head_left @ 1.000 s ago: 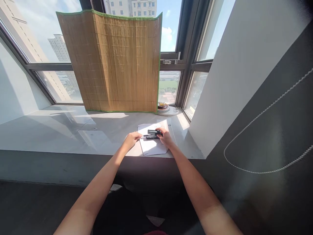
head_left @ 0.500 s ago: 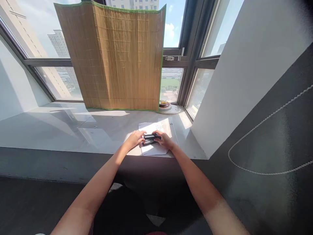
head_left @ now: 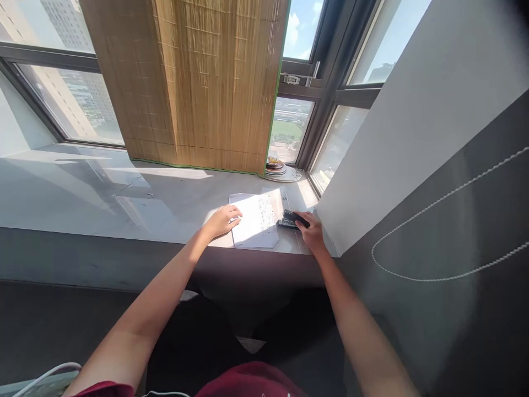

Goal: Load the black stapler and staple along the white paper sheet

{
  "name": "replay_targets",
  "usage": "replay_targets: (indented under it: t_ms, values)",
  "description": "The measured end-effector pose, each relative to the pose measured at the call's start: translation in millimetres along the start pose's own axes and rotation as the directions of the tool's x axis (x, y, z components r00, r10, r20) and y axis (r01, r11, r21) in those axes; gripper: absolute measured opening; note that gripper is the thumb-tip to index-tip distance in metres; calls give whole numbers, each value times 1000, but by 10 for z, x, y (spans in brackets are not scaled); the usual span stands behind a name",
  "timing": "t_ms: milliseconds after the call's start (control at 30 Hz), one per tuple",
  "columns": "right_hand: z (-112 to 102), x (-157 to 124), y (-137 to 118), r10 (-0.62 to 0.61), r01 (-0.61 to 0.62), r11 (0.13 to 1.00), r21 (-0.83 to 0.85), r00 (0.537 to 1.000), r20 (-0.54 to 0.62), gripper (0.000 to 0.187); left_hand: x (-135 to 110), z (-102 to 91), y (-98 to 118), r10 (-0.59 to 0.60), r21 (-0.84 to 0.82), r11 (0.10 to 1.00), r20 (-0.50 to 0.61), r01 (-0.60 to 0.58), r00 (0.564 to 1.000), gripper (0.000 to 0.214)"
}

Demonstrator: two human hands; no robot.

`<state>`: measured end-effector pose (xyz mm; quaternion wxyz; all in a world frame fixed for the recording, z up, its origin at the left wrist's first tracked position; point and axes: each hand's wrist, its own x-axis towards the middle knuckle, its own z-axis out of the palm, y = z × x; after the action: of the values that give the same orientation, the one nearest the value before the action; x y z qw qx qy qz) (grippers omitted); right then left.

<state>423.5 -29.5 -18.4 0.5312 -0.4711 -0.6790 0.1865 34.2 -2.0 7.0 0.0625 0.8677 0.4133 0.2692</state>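
A stack of white paper [head_left: 248, 226] with dark handwriting on its right part lies on the sill, close to its front edge. My left hand [head_left: 223, 220] rests on the left margin of the sheets, fingers stretched over the edge and not gripping. To the right of the paper, my right hand [head_left: 312, 230] is closed around one end of a black stapler [head_left: 291, 216]. Its two long arms spread apart toward the left, and its lower arm is near or on the sill. The end inside my palm is hidden.
A bamboo blind [head_left: 206, 88] with green edging stands behind the sill [head_left: 182, 193], before the window. Stacked plates [head_left: 283, 175] sit at its right foot. A white wall [head_left: 372, 132] closes off the right side, and a beaded cord [head_left: 430, 204] hangs farther right.
The stapler has moved from on top of the paper to its right side, carried by my right hand alone. My left hand has let go of it and lies on the paper. The view has tipped downward.
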Motion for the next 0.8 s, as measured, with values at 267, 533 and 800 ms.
replay_targets:
  t_ms: [267,533,800]
  values:
    - [-203,-187,-11,4,-1,1000,-19,989,149,39,-40,255,680,227,-249,953,209,-173,951,47]
    - [-99,-253,-223,-67,60,998,36,963,259,34,7,276,710,213,-222,968,462,-121,861,50]
    - [175,-184,-313,-214,231,973,-16,924,317,44,2,330,686,275,-181,960,468,-213,840,55]
